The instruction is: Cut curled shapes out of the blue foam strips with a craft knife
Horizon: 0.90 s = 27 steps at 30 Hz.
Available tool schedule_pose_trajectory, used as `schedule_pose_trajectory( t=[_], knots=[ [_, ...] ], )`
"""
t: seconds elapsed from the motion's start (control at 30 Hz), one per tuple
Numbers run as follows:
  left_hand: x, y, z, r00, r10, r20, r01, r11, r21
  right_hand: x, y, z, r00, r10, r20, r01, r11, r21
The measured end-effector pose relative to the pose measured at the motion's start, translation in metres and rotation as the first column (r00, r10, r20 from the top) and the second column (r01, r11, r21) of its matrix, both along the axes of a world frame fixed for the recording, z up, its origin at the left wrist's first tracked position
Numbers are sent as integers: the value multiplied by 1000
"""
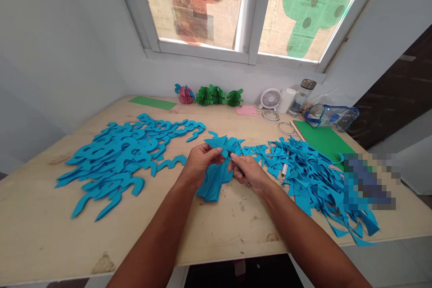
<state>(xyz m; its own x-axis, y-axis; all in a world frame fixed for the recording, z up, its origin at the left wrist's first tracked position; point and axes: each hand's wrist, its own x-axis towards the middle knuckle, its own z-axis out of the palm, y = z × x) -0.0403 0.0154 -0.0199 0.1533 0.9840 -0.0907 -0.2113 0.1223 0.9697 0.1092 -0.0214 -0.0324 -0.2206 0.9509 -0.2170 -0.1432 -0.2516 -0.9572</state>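
My left hand [200,162] pinches the top of a folded stack of blue paper shapes [216,180] that hangs down to the wooden table [50,229]. Close beside it on the right, my right hand [248,172] is closed around a thin dark tool at the stack's edge; I cannot make out what the tool is. A spread of cut blue curved shapes [118,162] lies to the left. A heap of blue paper scraps [303,175] lies to the right.
At the back stand a pink paper ball [185,94], green paper balls [218,96], a small white fan [270,98], a bottle [302,95], tape rings [286,128], a clear pouch [332,116] and green sheets [322,139]. A pixelated patch covers the right edge.
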Motion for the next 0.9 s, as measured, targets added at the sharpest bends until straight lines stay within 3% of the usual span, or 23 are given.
schedule_pose_trajectory(
  t=[0.5, 0.9],
  knots=[
    [-5, 1, 3, 999, -54, -11, 54, 998, 10, 1, -1, 1, 999, 30, -11, -30, 999, -23],
    [-9, 2, 3, 991, -132, -26, 133, 991, 32, 5, 0, 3, 993, 83, 87, -83, 997, -1]
  ],
)
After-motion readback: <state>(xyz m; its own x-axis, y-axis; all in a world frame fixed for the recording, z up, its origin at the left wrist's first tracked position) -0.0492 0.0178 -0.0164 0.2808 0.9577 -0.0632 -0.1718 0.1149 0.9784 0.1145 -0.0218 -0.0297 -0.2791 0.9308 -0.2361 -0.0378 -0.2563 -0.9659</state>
